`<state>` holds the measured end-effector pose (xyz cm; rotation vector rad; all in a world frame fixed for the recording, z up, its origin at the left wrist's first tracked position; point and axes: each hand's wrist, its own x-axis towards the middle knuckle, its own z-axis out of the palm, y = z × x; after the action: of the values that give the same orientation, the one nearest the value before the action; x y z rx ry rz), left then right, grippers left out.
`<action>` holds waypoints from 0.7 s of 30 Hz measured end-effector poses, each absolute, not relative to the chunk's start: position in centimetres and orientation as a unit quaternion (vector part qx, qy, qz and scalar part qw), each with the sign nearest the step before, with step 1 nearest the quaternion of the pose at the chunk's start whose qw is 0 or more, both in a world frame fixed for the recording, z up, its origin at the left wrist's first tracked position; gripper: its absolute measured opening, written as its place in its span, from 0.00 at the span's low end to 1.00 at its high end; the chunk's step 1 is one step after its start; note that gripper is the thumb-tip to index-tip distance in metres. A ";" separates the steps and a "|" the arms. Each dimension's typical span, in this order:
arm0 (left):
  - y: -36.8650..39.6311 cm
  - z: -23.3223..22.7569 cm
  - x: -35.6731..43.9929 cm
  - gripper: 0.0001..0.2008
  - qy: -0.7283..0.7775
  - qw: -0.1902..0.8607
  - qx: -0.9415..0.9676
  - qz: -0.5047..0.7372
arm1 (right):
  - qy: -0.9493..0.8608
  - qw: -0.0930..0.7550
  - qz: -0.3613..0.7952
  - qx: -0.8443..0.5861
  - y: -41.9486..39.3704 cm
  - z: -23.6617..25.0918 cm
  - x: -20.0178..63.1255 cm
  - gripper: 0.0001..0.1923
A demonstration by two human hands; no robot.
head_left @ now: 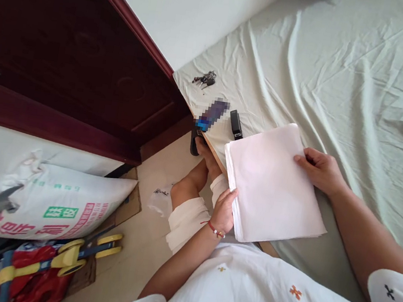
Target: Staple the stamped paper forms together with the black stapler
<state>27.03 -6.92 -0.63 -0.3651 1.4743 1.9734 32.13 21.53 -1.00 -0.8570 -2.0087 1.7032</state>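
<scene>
— Where is the stack of white paper (274, 182)?

— On the pale green bedsheet (366, 85), at the bed's near corner, its lower edge jutting past the mattress edge. The left hand (223, 211) closes on the stack's lower left edge, fingers curled under, a red bead bracelet (215, 230) on the wrist. The right hand (319, 168) grips the stack's right edge, thumb on top.

— Anything else by the stack?

— A black stapler (236, 124) just beyond its top left corner, a bunch of keys (204, 79) further off near the wall, a printed sack (49, 204) down on the floor, well apart
</scene>
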 end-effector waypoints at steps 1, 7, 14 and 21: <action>-6.9 -0.8 27.0 0.22 0.569 0.315 -0.128 0.748 | -0.757 0.176 0.562 -0.285 21.5 -0.9 32.1 0.18; -6.7 -1.2 27.0 0.25 0.584 0.298 -0.078 0.751 | -0.826 0.182 0.469 -0.254 21.8 -1.5 32.2 0.18; -6.6 -1.1 26.9 0.19 0.558 0.289 -0.145 0.764 | -0.696 0.207 0.620 -0.299 22.6 -2.2 32.2 0.11; -6.7 -1.2 27.2 0.23 0.587 0.287 -0.115 0.748 | -0.571 0.211 0.706 -0.361 22.4 0.2 32.5 0.01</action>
<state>27.22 -6.68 -1.19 -0.3062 1.5677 1.9996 32.47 22.38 0.25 -1.0035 -1.5865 1.9620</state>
